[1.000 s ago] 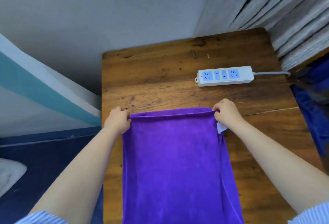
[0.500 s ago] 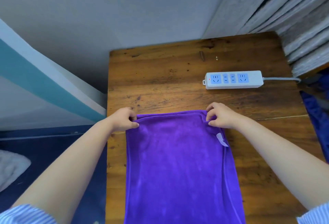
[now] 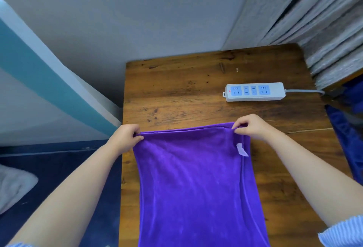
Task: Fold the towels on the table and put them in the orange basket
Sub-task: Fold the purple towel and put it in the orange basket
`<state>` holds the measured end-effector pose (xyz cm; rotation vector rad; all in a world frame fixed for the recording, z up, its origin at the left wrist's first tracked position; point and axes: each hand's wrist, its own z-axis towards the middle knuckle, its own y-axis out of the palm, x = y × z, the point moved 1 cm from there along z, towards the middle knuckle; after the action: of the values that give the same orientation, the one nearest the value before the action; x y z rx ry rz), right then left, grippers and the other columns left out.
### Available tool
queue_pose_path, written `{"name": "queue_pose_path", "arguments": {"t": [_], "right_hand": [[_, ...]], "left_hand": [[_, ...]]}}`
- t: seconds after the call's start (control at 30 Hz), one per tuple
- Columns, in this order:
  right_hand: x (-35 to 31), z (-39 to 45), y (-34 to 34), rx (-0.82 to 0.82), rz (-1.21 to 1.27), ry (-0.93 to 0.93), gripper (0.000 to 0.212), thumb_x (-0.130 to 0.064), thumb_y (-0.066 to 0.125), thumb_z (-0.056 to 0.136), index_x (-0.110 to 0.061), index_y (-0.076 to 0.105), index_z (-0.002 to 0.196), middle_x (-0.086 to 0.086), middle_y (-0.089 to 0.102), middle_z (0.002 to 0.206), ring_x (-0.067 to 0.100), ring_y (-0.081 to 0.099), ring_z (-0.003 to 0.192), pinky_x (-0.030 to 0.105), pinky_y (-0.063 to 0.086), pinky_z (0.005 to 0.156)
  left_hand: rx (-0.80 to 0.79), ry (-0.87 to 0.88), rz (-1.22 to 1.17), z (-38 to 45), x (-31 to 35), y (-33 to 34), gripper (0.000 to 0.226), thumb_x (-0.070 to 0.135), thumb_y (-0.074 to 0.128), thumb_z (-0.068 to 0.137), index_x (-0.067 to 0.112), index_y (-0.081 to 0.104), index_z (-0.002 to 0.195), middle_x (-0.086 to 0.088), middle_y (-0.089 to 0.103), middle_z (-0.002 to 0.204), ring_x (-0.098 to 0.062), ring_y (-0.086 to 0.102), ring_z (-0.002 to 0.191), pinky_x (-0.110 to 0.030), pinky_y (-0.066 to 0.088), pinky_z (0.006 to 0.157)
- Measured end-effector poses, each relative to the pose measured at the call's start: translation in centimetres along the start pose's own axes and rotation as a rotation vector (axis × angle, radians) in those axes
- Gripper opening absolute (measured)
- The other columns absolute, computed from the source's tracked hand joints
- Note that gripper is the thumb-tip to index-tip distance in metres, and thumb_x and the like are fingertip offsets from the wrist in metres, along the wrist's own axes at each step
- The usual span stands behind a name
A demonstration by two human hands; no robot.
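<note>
1. both grips are pinching the far corners of the purple towel (image 3: 196,184) lying on the bench (image 3: 176,93) – left hand (image 3: 125,138), right hand (image 3: 250,127)
2. the doubled layers are risking slipping apart – a loose pinch would be skewing the fold

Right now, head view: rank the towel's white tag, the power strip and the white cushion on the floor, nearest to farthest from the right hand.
1. White tag: on the purple towel, just below the right hand, which pinches the towel's far right corner.
2. Power strip: farther back on the wooden table, slightly right.
3. White cushion: on the floor, far left, past the left hand.
</note>
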<state>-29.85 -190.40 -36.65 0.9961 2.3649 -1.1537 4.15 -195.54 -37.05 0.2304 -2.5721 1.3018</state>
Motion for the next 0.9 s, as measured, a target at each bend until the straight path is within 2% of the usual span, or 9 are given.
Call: {"name": "queue_pose_path", "arguments": {"t": [0.17,0.23,0.3,0.4,0.5,0.6,0.7,0.83,0.9], "right_hand": [[0.4,-3.3,-1.5,-0.014,0.044,-0.008,0.008,-0.004,0.062,0.082,-0.01,0.065,0.078,0.002,0.061,0.079,0.009,0.054,0.073,0.024,0.044,0.067],[0.1,-4.3,-1.6,0.023,0.074,-0.029,0.006,-0.004,0.062,0.082,-0.008,0.066,0.08,-0.001,0.061,0.076,0.011,0.055,0.074,0.022,0.044,0.064],[-0.5,-5.7,-1.9,0.112,0.052,-0.086,0.005,-0.005,0.061,0.084,-0.006,0.066,0.085,0.002,0.06,0.079,0.015,0.054,0.079,0.024,0.043,0.066],[-1.8,-8.3,-2.8,0.396,0.002,-0.201,0.008,-0.006,0.058,0.086,-0.008,0.054,0.08,0.006,0.054,0.079,0.019,0.048,0.075,0.02,0.037,0.059],[-2.9,-10.1,-4.0,0.526,-0.12,-0.277,0.014,-0.008,0.055,0.088,-0.01,0.044,0.08,0.011,0.053,0.075,0.029,0.051,0.071,0.027,0.03,0.057],[-4.2,-12.0,-5.7,0.575,-0.283,-0.322,0.007,-0.011,0.05,0.091,-0.004,0.048,0.092,0.025,0.063,0.085,0.038,0.061,0.084,0.035,0.039,0.068],[-6.1,-13.9,-7.4,0.596,-0.499,-0.307,0.025,-0.011,0.044,0.094,0.0,0.048,0.116,0.029,0.065,0.1,0.04,0.062,0.096,0.039,0.045,0.079],[-9.1,-15.3,-9.3,0.616,-0.64,-0.292,0.007,-0.004,0.045,0.089,-0.005,0.049,0.094,0.024,0.062,0.106,0.036,0.06,0.1,0.04,0.045,0.081],[-10.8,-16.4,-10.4,0.776,-0.537,-0.296,0.014,-0.001,0.046,0.086,0.001,0.05,0.1,0.026,0.06,0.107,0.041,0.058,0.1,0.042,0.045,0.08]], "left_hand": [[0.018,-0.01,0.015,-1.9,-0.4,-0.6,0.016,0.017,0.056,0.091,0.011,0.045,0.081,-0.012,0.06,0.092,-0.027,0.055,0.086,-0.034,0.043,0.069],[0.008,0.015,0.073,-2.9,0.0,-1.1,0.01,0.019,0.051,0.094,0.011,0.046,0.098,-0.009,0.06,0.101,-0.024,0.054,0.089,-0.032,0.042,0.072],[-0.038,0.051,0.188,-4.2,0.7,-1.8,0.023,0.021,0.045,0.097,0.012,0.046,0.117,-0.006,0.057,0.112,-0.022,0.055,0.101,-0.03,0.044,0.081],[-0.058,0.118,0.356,-6.1,1.8,-3.2,0.017,0.027,0.039,0.098,0.013,0.048,0.094,-0.008,0.06,0.109,-0.019,0.051,0.091,-0.029,0.041,0.076],[-0.011,0.134,0.386,-8.1,2.7,-4.7,0.022,0.031,0.036,0.099,0.014,0.038,0.086,-0.011,0.06,0.103,-0.025,0.055,0.093,-0.029,0.038,0.072],[0.088,0.127,0.35,-10.5,3.7,-7.1,0.028,0.032,0.03,0.101,0.014,0.036,0.08,-0.014,0.062,0.109,-0.03,0.057,0.102,-0.032,0.04,0.076],[0.242,0.127,0.384,-12.8,4.8,-10.4,0.033,0.034,0.026,0.101,0.01,0.04,0.082,-0.017,0.061,0.113,-0.032,0.056,0.107,-0.034,0.043,0.082],[0.573,0.117,0.392,-14.8,6.5,-14.2,0.042,0.035,0.028,0.101,0.0,0.052,0.105,-0.023,0.061,0.116,-0.037,0.058,0.108,-0.038,0.044,0.084],[0.775,0.104,0.294,-15.8,7.4,-16.2,0.043,0.033,0.03,0.1,-0.003,0.052,0.108,-0.026,0.061,0.114,-0.041,0.059,0.105,-0.041,0.045,0.083]]}}
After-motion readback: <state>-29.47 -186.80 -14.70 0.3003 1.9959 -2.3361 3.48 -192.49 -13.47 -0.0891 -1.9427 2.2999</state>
